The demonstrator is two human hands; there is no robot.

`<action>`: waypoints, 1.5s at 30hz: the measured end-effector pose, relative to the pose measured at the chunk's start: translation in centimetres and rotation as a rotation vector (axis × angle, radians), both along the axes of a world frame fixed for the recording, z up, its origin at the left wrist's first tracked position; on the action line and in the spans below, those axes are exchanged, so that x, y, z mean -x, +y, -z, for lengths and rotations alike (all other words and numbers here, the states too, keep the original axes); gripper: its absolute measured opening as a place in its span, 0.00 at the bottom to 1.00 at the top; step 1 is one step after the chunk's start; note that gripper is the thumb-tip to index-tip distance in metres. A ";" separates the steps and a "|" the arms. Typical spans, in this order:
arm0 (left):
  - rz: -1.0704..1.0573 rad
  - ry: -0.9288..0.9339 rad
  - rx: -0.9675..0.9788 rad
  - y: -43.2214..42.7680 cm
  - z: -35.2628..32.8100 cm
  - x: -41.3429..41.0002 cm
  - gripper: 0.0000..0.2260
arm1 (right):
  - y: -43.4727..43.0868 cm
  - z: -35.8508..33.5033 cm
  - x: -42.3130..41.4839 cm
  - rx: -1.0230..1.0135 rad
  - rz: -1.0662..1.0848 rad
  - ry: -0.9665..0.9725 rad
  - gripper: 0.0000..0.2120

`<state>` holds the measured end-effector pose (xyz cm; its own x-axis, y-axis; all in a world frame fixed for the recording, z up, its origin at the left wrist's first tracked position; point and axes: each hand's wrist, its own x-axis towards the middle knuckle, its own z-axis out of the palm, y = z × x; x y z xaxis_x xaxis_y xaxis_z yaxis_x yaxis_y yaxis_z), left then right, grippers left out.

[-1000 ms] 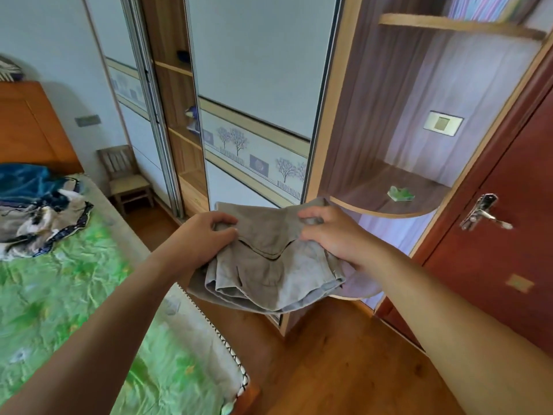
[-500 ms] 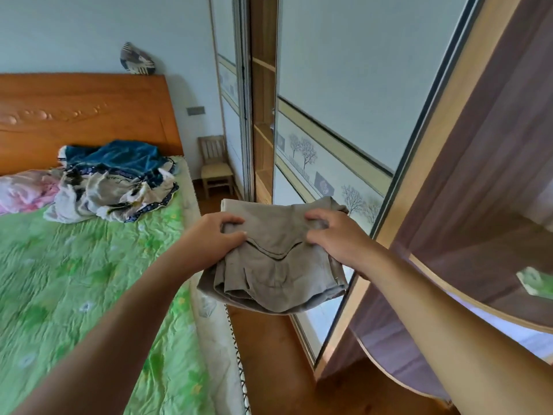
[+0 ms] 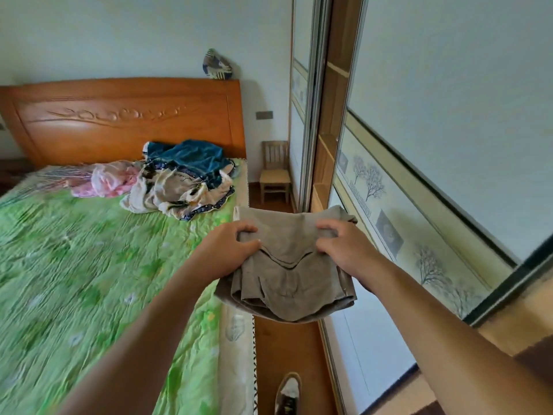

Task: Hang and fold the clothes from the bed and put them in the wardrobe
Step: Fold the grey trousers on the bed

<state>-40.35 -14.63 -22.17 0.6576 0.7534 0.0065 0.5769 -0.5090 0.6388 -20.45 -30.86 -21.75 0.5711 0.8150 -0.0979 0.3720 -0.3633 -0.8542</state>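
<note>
Holding a folded taupe garment (image 3: 287, 277) with both hands, out past the right edge of the bed (image 3: 89, 265), above the floor strip that separates the bed from the wardrobe (image 3: 449, 115).

- Left hand (image 3: 227, 250): fingers curled over the garment's upper left corner, thumb pressed on top, so a pinch grip.
- Right hand (image 3: 347, 250): fingers curled over the upper right edge, gripping the same way.
- Below the hands the folded layers hang unsupported, and the lower edges sag unevenly.
- On the bed, up by the headboard, a heap of clothes (image 3: 185, 181) and a pink piece (image 3: 110, 181) lie unsorted. I judge most of the job remains.
- The only wardrobe opening I can see, the shelf bay (image 3: 329, 151), lies level with the bed's headboard end. The closer door panel is shut.

Risks, as I read them:
- The fold could spill open if either hand lets go before a shelf takes the weight.
- The aisle beside the bed is narrow. A trailing layer could catch on the door frame at the bay.
- A small chair (image 3: 275, 175) stands past the bed's head corner and may crowd the approach.
- I cannot tell how deep the shelves are. A tight one would crumple the stack.
</note>
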 end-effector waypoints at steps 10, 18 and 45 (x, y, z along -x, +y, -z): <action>0.027 0.028 0.035 19.6 2.1 -12.8 0.17 | 19.7 1.4 -11.8 0.015 0.072 0.056 0.27; 0.044 0.026 0.009 30.3 0.0 -19.9 0.16 | 29.4 -1.3 -18.4 0.017 0.094 -0.001 0.25; 0.184 0.013 -0.056 66.6 -8.1 -42.7 0.17 | 64.8 -7.8 -41.8 -0.040 0.040 -0.127 0.23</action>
<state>2.32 51.94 -14.09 0.7847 0.6189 0.0361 0.4785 -0.6417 0.5994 21.32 33.95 -13.97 0.6093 0.7929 0.0095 0.4640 -0.3468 -0.8151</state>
